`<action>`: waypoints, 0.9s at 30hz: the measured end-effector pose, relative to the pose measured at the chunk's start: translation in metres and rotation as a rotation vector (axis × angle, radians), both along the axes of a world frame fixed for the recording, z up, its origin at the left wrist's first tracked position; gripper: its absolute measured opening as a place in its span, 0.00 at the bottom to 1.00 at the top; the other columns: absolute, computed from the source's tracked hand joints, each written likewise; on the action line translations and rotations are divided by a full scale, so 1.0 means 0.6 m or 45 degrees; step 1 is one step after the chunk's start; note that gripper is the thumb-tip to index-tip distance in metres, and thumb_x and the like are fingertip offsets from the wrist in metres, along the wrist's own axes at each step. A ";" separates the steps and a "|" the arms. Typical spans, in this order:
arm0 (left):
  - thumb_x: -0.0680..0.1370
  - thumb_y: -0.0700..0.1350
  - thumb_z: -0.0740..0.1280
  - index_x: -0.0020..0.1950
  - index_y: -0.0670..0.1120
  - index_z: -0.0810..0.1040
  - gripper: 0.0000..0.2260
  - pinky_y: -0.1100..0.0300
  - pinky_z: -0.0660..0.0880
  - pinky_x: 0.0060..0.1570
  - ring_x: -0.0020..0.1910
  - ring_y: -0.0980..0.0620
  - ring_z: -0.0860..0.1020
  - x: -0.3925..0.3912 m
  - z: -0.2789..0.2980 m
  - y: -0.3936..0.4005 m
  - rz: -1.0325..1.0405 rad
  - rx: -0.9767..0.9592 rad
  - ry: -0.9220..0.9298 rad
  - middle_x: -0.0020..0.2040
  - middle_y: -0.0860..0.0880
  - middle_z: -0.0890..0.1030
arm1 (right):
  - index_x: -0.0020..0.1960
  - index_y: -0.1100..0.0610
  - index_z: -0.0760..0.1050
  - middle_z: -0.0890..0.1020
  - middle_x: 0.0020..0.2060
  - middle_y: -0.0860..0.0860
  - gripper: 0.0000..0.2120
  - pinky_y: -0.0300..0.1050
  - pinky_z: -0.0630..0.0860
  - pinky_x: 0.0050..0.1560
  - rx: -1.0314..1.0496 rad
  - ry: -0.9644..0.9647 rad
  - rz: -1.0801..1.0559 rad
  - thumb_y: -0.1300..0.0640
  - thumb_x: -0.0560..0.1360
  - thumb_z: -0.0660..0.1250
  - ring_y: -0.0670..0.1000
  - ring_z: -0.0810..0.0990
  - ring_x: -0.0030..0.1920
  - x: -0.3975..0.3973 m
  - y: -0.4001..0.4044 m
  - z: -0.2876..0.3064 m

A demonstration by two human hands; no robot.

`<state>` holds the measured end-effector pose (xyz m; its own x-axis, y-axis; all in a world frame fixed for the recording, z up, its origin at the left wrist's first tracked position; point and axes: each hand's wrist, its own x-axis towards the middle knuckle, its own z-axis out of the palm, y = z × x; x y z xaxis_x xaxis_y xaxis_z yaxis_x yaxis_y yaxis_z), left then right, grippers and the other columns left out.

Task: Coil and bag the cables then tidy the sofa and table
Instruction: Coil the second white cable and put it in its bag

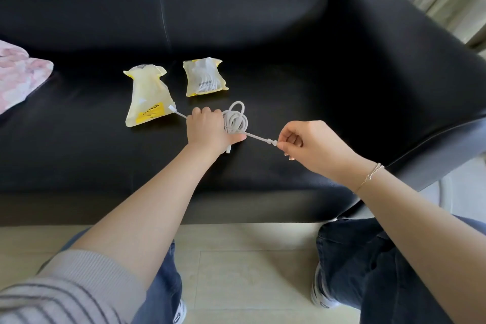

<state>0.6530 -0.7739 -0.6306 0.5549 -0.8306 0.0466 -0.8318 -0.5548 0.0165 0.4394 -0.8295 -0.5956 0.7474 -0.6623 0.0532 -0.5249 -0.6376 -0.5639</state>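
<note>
Coiling white cable (235, 119) over sofa (289, 81): L hand (207, 127) grips the loops, R hand (305, 144) pinches the strap end, pulled taut. One bag (205, 77) looks filled w/ cable; other bag (147, 97) prob for this one. Left, I'd say: secure, bag it, tidy sofa; table not in view.

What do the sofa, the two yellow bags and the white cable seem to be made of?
Sofa: black leather or imitation leather, smooth with a soft sheen and stitched seams; which one cannot be told.
Yellow bags: thin plastic film, glossy, crinkled and partly see-through.
White cable: looks matte, perhaps rubbery or braided sheath; it bends into loose loops.
</note>
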 end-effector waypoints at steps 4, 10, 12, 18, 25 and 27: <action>0.69 0.70 0.67 0.59 0.46 0.77 0.31 0.48 0.63 0.62 0.61 0.45 0.72 0.008 0.001 -0.003 0.020 -0.077 0.043 0.56 0.47 0.78 | 0.43 0.54 0.77 0.80 0.33 0.44 0.04 0.42 0.78 0.43 -0.014 -0.006 -0.010 0.58 0.76 0.68 0.43 0.80 0.37 0.000 -0.003 -0.002; 0.69 0.53 0.77 0.66 0.42 0.71 0.30 0.50 0.71 0.61 0.63 0.43 0.71 0.019 -0.004 -0.006 0.044 -0.175 0.540 0.62 0.43 0.70 | 0.42 0.53 0.76 0.79 0.33 0.43 0.05 0.42 0.77 0.42 -0.042 -0.027 -0.049 0.58 0.76 0.68 0.45 0.79 0.37 -0.001 -0.008 0.002; 0.71 0.51 0.77 0.64 0.42 0.72 0.27 0.51 0.71 0.59 0.62 0.43 0.71 0.019 -0.008 -0.006 0.028 -0.202 0.512 0.61 0.43 0.70 | 0.42 0.53 0.76 0.79 0.34 0.43 0.04 0.42 0.78 0.43 -0.039 -0.011 -0.036 0.58 0.76 0.68 0.45 0.79 0.37 0.001 -0.006 0.000; 0.72 0.47 0.75 0.59 0.42 0.77 0.18 0.53 0.75 0.54 0.55 0.46 0.74 0.013 -0.010 0.004 -0.048 -0.376 0.450 0.55 0.44 0.74 | 0.43 0.53 0.76 0.79 0.35 0.45 0.04 0.43 0.78 0.43 -0.037 -0.001 -0.057 0.58 0.77 0.67 0.46 0.80 0.38 0.001 -0.007 -0.001; 0.71 0.56 0.75 0.74 0.46 0.64 0.37 0.48 0.71 0.58 0.63 0.41 0.73 0.018 -0.001 0.005 -0.101 -0.191 0.367 0.63 0.43 0.73 | 0.43 0.54 0.76 0.80 0.37 0.46 0.04 0.45 0.79 0.45 -0.035 0.025 -0.078 0.58 0.77 0.66 0.48 0.80 0.39 0.004 -0.010 -0.006; 0.70 0.63 0.73 0.78 0.48 0.55 0.45 0.44 0.69 0.63 0.69 0.41 0.69 0.016 0.004 0.006 -0.109 -0.068 0.235 0.70 0.43 0.69 | 0.43 0.53 0.76 0.80 0.36 0.46 0.04 0.45 0.78 0.45 -0.036 0.021 -0.081 0.58 0.76 0.66 0.48 0.80 0.39 0.004 -0.010 -0.005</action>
